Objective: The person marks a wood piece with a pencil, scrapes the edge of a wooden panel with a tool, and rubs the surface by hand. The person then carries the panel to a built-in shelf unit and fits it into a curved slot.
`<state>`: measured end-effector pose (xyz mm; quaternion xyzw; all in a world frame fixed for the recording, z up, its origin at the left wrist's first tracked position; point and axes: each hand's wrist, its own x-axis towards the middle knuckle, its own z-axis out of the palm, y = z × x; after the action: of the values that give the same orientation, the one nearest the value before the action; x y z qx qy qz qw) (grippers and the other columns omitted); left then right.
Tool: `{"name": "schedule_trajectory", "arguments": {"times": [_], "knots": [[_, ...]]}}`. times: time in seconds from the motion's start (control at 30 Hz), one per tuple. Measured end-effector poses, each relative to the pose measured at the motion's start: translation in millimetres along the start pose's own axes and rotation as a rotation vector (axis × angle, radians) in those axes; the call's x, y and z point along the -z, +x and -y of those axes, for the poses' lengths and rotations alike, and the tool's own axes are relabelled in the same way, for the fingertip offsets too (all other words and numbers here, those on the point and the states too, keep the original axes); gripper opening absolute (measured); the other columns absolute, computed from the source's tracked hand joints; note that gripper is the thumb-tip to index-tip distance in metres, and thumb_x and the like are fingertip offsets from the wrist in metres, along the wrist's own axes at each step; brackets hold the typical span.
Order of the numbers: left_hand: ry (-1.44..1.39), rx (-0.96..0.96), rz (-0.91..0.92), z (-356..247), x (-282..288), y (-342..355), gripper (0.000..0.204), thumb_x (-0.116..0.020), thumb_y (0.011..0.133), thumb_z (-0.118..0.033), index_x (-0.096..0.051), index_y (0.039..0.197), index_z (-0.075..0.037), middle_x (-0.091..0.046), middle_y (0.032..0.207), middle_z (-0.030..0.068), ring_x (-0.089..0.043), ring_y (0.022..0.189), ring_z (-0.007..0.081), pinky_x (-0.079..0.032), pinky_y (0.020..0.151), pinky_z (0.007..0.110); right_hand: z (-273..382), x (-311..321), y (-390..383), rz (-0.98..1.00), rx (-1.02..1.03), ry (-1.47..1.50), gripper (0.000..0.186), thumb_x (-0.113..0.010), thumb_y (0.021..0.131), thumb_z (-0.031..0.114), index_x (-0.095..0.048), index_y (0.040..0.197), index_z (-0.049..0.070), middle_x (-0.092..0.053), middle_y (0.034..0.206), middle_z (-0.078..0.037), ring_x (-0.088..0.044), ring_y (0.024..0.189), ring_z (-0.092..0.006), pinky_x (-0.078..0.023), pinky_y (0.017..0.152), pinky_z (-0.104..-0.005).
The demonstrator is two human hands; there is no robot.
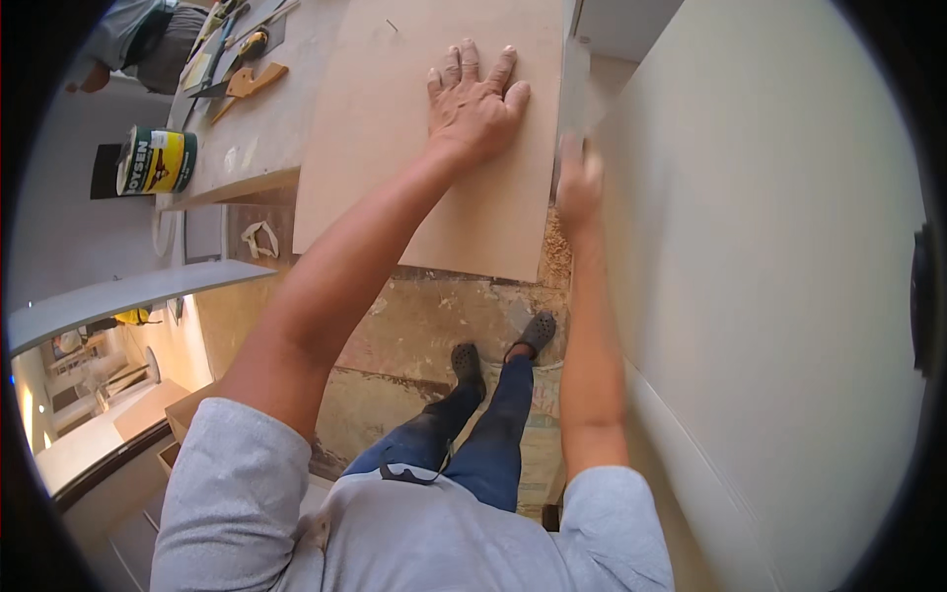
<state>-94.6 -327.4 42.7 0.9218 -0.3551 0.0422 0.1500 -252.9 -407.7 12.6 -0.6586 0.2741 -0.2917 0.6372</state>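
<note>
My left hand (pixel 472 113) lies on a pale wooden sheet (pixel 365 217), fingers spread and dusty. At the sheet's right edge, my right hand (pixel 580 183) is closed and blurred by motion, around a tool I cannot make out; a faint, smeared grey shape shows beside it. Wood shavings or sawdust (pixel 554 255) lie along that edge, below the hand.
A worktable (pixel 252 148) at upper left carries an orange-handled saw (pixel 247 84), other tools and a paint can (pixel 158 158). A large white panel (pixel 769 257) stands along the right. Someone else's body (pixel 158 39) shows at top left. A light shelf (pixel 138 296) juts in at left.
</note>
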Motion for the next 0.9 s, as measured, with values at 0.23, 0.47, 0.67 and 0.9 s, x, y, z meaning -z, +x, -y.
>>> {"name": "schedule_trajectory", "arguments": {"times": [0.23,0.47,0.67,0.9], "knots": [[0.047,-0.002,-0.023,6.1,6.7,0.4,0.068,-0.037,0.102,-0.059,-0.037,0.162,-0.027,-0.024,0.169,0.0238,-0.018,0.158,0.0417,-0.010,0.127,0.054,-4.4,5.2,-76.2,-0.015,0.086,-0.160,0.051,-0.050,0.109,0.036,-0.055,0.136,-0.007,-0.069,0.109,-0.020,-0.065,0.089,-0.0360,-0.052,0.081,-0.0455],[0.033,0.025,-0.002,10.2,5.5,-3.7,0.068,-0.036,0.102,-0.060,-0.037,0.162,-0.028,-0.023,0.169,0.0231,-0.017,0.159,0.0402,-0.009,0.127,0.053,-1.4,16.9,-160.1,0.051,-0.258,0.015,0.040,-0.050,0.110,0.034,-0.057,0.089,0.001,-0.063,0.080,-0.007,-0.056,0.061,-0.0140,-0.046,0.055,-0.0329],[0.022,0.013,-0.012,1.2,10.2,-2.0,0.066,-0.037,0.103,-0.057,-0.037,0.162,-0.027,-0.022,0.170,0.0229,-0.015,0.159,0.0400,-0.008,0.128,0.053,-8.2,-4.4,7.9,0.022,-0.027,-0.015,0.046,-0.051,0.108,0.035,-0.064,0.100,-0.008,-0.068,0.085,-0.019,-0.063,0.078,-0.0326,-0.050,0.074,-0.0426],[0.000,0.049,0.065,-4.4,22.8,-7.0,0.066,-0.041,0.103,-0.050,-0.040,0.160,-0.016,-0.026,0.165,0.0314,-0.021,0.155,0.0469,-0.015,0.126,0.056,21.3,-17.7,-167.9,-0.216,-0.387,-0.185,0.040,-0.048,0.110,0.033,-0.058,0.128,-0.002,-0.061,0.083,-0.006,-0.056,0.066,-0.0140,-0.048,0.062,-0.0310]]}}
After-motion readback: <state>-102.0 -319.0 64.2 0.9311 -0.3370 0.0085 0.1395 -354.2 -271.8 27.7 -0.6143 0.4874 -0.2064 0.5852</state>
